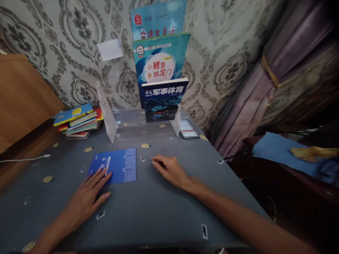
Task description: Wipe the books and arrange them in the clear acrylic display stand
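Note:
A blue booklet with white print lies flat on the dark grey tablecloth. My left hand rests on its lower left part, fingers stretched out and thumb apart on the cloth. To the right of the booklet, my right hand is held low over the table, thumb and fingertips pinched together. Whether anything small is between those fingertips cannot be made out. Behind both hands stands a clear acrylic book rack. On its right side, a dark blue book stands in front of a teal book and a lighter blue book.
Several books are piled in a stack at the back left, near a white cable. A pixelated item lies right of the rack. Beyond the table's right edge are a purple curtain and a blue cloth.

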A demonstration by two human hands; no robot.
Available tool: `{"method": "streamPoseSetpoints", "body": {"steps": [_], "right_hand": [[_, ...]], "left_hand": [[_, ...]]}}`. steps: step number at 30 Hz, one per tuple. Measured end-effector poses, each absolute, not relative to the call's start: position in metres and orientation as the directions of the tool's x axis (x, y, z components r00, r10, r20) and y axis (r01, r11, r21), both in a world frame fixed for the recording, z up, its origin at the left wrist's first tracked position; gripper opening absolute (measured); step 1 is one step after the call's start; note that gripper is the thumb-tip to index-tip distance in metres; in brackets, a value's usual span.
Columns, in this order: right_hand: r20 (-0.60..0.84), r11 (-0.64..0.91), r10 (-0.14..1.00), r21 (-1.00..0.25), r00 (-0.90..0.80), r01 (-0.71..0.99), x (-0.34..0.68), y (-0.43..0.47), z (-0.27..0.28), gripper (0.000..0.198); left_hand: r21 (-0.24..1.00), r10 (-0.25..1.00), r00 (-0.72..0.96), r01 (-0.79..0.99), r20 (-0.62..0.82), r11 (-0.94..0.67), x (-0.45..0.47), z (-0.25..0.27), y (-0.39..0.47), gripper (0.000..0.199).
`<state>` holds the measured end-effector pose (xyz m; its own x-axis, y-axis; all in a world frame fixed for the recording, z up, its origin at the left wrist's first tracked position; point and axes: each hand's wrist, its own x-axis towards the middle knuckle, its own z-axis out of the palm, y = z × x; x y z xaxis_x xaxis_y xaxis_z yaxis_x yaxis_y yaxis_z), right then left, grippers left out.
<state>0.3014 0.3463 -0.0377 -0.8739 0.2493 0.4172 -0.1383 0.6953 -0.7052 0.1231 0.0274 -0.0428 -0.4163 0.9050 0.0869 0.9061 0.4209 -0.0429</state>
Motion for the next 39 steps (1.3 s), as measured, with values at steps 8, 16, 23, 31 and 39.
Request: {"method": "streamPoseSetpoints", "body": {"steps": [8,16,23,31,39], "right_hand": [[0.59,0.824,-0.016,-0.449,-0.807,-0.345,0.31,0.333,-0.028,0.028],[0.358,0.845,-0.046,-0.483,-0.933,-0.227,0.31,0.332,-0.03,0.031],[0.389,0.835,0.035,-0.518,-0.921,-0.187,0.305,0.342,-0.049,0.034],[0.308,0.907,0.086,-0.417,-0.948,-0.054,0.31,0.346,-0.052,0.047],[0.209,0.934,0.231,-0.321,-0.95,0.157,0.341,0.373,-0.05,0.053]], "left_hand": [[0.009,0.974,-0.222,0.975,0.037,0.222,0.205,-0.025,0.12,0.064],[0.125,0.997,-0.077,0.989,0.029,0.073,0.228,-0.014,0.154,0.041],[0.126,0.984,-0.009,0.992,0.176,-0.014,0.202,-0.011,0.18,0.025],[-0.018,0.974,-0.076,0.996,0.214,0.082,0.186,-0.026,0.199,0.019],[-0.073,0.957,-0.262,0.96,0.122,0.272,0.186,-0.024,0.195,0.027]]}}
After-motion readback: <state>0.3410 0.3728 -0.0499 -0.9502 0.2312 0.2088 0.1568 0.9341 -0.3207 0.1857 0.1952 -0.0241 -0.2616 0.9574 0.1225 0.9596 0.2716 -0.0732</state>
